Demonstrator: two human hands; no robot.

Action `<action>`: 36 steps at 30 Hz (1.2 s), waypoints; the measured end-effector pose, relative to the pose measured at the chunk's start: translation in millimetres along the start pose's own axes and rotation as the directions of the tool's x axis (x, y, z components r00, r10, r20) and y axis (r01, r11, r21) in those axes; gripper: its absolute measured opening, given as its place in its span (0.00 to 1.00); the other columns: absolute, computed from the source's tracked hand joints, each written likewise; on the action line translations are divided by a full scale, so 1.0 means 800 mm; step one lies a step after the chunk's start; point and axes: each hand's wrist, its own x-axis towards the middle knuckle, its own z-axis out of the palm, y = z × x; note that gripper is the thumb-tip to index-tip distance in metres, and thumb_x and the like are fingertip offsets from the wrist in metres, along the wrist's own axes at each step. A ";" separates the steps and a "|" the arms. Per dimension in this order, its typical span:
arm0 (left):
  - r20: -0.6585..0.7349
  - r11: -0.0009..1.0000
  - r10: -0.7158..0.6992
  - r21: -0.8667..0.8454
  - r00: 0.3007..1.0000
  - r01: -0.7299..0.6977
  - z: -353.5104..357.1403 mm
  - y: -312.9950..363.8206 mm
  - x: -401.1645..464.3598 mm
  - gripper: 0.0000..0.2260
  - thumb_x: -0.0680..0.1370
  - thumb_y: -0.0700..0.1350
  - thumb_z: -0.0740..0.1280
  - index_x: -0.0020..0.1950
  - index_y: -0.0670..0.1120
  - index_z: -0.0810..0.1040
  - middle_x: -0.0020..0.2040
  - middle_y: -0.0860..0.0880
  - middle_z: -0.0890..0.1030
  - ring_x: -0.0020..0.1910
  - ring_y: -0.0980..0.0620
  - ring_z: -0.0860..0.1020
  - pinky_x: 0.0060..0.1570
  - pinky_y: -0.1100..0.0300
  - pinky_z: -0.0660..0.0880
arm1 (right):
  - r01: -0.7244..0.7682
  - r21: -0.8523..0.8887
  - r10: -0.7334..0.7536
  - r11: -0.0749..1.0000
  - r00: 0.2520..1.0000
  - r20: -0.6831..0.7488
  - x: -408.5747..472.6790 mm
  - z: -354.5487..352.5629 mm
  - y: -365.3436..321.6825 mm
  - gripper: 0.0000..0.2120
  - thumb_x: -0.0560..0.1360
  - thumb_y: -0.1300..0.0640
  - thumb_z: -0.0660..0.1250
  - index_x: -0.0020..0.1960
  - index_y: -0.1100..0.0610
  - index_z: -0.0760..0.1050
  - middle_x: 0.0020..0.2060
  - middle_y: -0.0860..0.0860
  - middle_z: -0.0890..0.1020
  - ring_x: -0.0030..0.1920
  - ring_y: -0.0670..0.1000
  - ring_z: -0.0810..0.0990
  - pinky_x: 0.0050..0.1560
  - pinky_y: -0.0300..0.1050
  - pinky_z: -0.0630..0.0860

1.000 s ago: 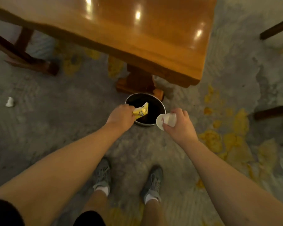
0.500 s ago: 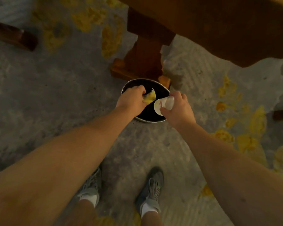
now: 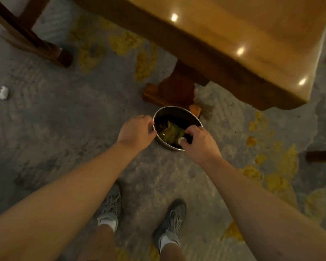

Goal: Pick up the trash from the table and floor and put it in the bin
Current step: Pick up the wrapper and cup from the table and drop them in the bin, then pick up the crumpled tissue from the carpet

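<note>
A round metal bin (image 3: 163, 144) stands on the floor by the table's foot. A crumpled yellow wrapper (image 3: 169, 133) lies inside it. My left hand (image 3: 136, 131) is at the bin's left rim, fingers loosely curled, with nothing in it. My right hand (image 3: 198, 143) reaches over the bin's right side and holds a white cup (image 3: 180, 140). Only a small white part of the cup shows under the fingers. A crumpled white paper (image 3: 2, 92) lies on the floor far to the left.
The wooden table (image 3: 252, 40) overhangs the bin at the upper right, and its foot (image 3: 169, 93) stands just behind the bin. Chair legs (image 3: 45, 48) are at the upper left, and more chair parts (image 3: 321, 156) at the right. My shoes (image 3: 169, 223) are below.
My left hand has let go of the yellow wrapper, which now lies in the bin. My right hand has lowered the white cup further into the bin's opening.
</note>
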 end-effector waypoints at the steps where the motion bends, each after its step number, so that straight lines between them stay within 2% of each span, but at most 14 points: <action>1: 0.001 0.999 -0.034 -0.012 0.999 0.034 -0.015 -0.004 -0.011 0.13 0.75 0.50 0.74 0.56 0.48 0.80 0.53 0.47 0.83 0.54 0.45 0.80 0.50 0.49 0.79 | 0.040 -0.017 -0.040 0.999 0.999 0.011 -0.006 -0.007 -0.016 0.14 0.75 0.49 0.68 0.59 0.52 0.76 0.52 0.51 0.77 0.53 0.54 0.77 0.48 0.53 0.78; 4: -0.034 0.989 -0.138 -0.064 0.990 0.135 -0.067 -0.018 -0.050 0.14 0.75 0.51 0.74 0.58 0.48 0.81 0.54 0.46 0.84 0.55 0.43 0.81 0.52 0.49 0.78 | 0.156 -0.078 -0.152 0.985 0.987 0.056 -0.022 -0.029 -0.071 0.11 0.76 0.49 0.67 0.56 0.52 0.76 0.49 0.50 0.77 0.51 0.54 0.77 0.47 0.52 0.78; 7: -0.123 0.978 -0.192 -0.105 0.974 0.179 -0.132 -0.035 -0.104 0.13 0.74 0.49 0.74 0.55 0.46 0.83 0.52 0.43 0.84 0.53 0.40 0.81 0.52 0.47 0.78 | 0.278 -0.123 -0.267 0.953 0.959 0.100 -0.044 -0.050 -0.136 0.09 0.76 0.48 0.67 0.53 0.51 0.76 0.47 0.49 0.76 0.49 0.52 0.76 0.44 0.51 0.77; 11: -0.224 0.961 -0.273 -0.116 0.936 0.252 -0.219 -0.054 -0.177 0.11 0.74 0.49 0.75 0.53 0.46 0.83 0.50 0.44 0.83 0.52 0.41 0.80 0.52 0.45 0.78 | 0.406 -0.155 -0.386 0.901 0.912 0.142 -0.072 -0.072 -0.227 0.09 0.76 0.47 0.66 0.53 0.50 0.76 0.45 0.46 0.74 0.48 0.50 0.76 0.41 0.46 0.72; 15: -0.323 0.917 -0.399 -0.133 0.858 0.377 -0.300 -0.090 -0.259 0.09 0.74 0.49 0.75 0.50 0.48 0.83 0.48 0.46 0.83 0.51 0.42 0.80 0.50 0.46 0.78 | 0.542 -0.199 -0.505 0.816 0.837 0.210 -0.108 -0.084 -0.336 0.11 0.77 0.46 0.65 0.55 0.51 0.75 0.45 0.46 0.73 0.52 0.51 0.75 0.47 0.45 0.74; 18: -0.369 0.867 -0.496 -0.169 0.786 0.468 -0.355 -0.127 -0.320 0.09 0.74 0.51 0.74 0.51 0.49 0.83 0.50 0.48 0.83 0.52 0.44 0.80 0.51 0.49 0.77 | 0.620 -0.227 -0.570 0.751 0.782 0.251 -0.139 -0.087 -0.422 0.12 0.78 0.46 0.64 0.57 0.51 0.75 0.49 0.48 0.76 0.55 0.51 0.74 0.52 0.47 0.75; 22: -0.371 0.788 -0.615 -0.284 0.696 0.546 -0.418 -0.188 -0.388 0.10 0.75 0.52 0.73 0.53 0.49 0.84 0.52 0.48 0.83 0.53 0.45 0.80 0.53 0.50 0.78 | 0.685 -0.241 -0.622 0.687 0.726 0.292 -0.184 -0.081 -0.530 0.13 0.78 0.46 0.64 0.59 0.51 0.76 0.53 0.48 0.77 0.56 0.50 0.74 0.54 0.47 0.75; 25: -0.369 0.757 -0.654 -0.334 0.661 0.562 -0.462 -0.233 -0.432 0.10 0.76 0.53 0.72 0.54 0.50 0.83 0.52 0.49 0.83 0.53 0.47 0.80 0.52 0.50 0.79 | 0.715 -0.255 -0.646 0.651 0.699 0.308 -0.213 -0.068 -0.602 0.13 0.78 0.46 0.64 0.59 0.51 0.76 0.52 0.48 0.77 0.56 0.50 0.74 0.54 0.47 0.76; 27: -0.382 0.755 -0.656 -0.335 0.651 0.563 -0.488 -0.263 -0.455 0.09 0.76 0.53 0.72 0.53 0.51 0.83 0.51 0.50 0.83 0.52 0.47 0.80 0.51 0.51 0.79 | 0.738 -0.261 -0.672 0.623 0.675 0.306 -0.228 -0.060 -0.646 0.13 0.78 0.46 0.64 0.59 0.51 0.76 0.52 0.47 0.77 0.56 0.50 0.75 0.54 0.46 0.75; 31: -0.366 0.776 -0.631 -0.312 0.684 0.549 -0.528 -0.307 -0.486 0.07 0.75 0.52 0.72 0.51 0.52 0.83 0.48 0.52 0.82 0.50 0.51 0.80 0.49 0.55 0.78 | 0.774 -0.280 -0.695 0.569 0.634 0.340 -0.244 -0.047 -0.711 0.13 0.78 0.46 0.64 0.59 0.50 0.76 0.53 0.48 0.77 0.57 0.50 0.75 0.54 0.48 0.76; 36: -0.362 0.772 -0.635 -0.277 0.683 0.571 -0.573 -0.352 -0.494 0.06 0.76 0.53 0.71 0.49 0.52 0.82 0.47 0.53 0.81 0.49 0.51 0.79 0.49 0.54 0.78 | 0.808 -0.281 -0.701 0.517 0.589 0.402 -0.234 -0.027 -0.767 0.14 0.78 0.46 0.63 0.60 0.50 0.75 0.55 0.48 0.77 0.58 0.50 0.74 0.54 0.49 0.77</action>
